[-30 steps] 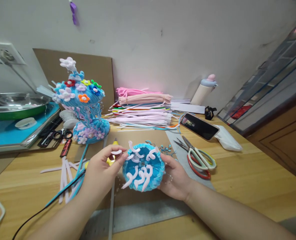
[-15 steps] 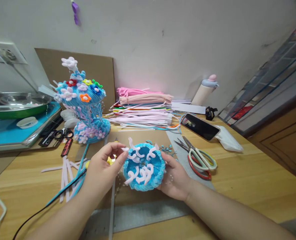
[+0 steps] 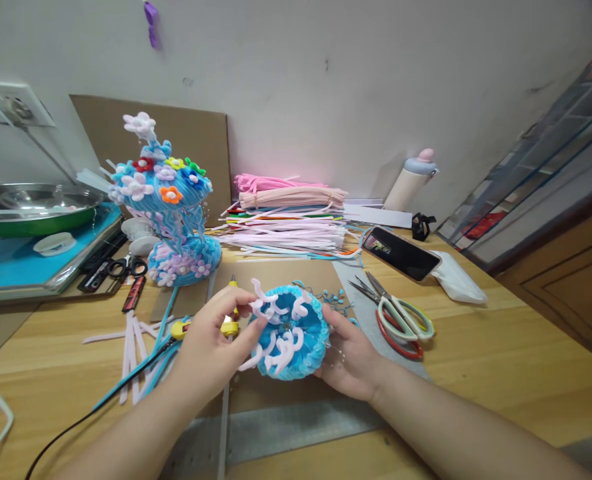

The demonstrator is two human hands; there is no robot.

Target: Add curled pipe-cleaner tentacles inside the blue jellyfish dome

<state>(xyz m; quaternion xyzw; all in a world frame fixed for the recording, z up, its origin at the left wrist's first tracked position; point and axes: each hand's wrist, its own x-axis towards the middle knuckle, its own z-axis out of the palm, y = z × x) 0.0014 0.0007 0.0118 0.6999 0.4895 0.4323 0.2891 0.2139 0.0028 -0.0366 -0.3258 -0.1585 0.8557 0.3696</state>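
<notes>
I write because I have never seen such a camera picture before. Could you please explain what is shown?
There is no machine here. You see a person's two bare hands from one camera, worn on the head and looking forward and down.

The right hand holds a round blue piece with pale curls inside. The left hand is at its left edge; whether it pinches a curl is hard to tell.

On the table are scissors and a phone. Farther back are stacked pipe cleaners and a blue model with flowers.
</notes>
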